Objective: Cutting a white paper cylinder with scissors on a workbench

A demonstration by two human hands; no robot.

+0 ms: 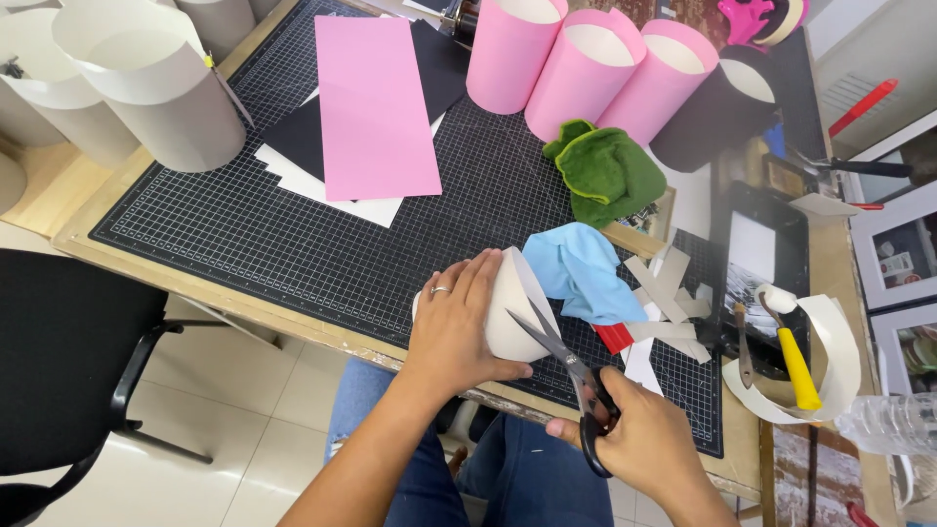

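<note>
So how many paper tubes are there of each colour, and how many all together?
Pink tubes: 3
Black tubes: 1
Pale grey or white tubes at the top left: 4 that I can make out; some are cut off by the edge
White tube in the left hand, being cut with the scissors in the right hand: 1
Total: 9

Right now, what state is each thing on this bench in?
left hand: wrapped around the white paper tube, holding it
right hand: gripping the scissors
scissors: blades open at the tube's rim
pink paper tubes: rolled, standing upright
pink sheet: flat on the cutting mat
blue cloth: crumpled
green cloth: crumpled
paper strips: cut, loose
</note>
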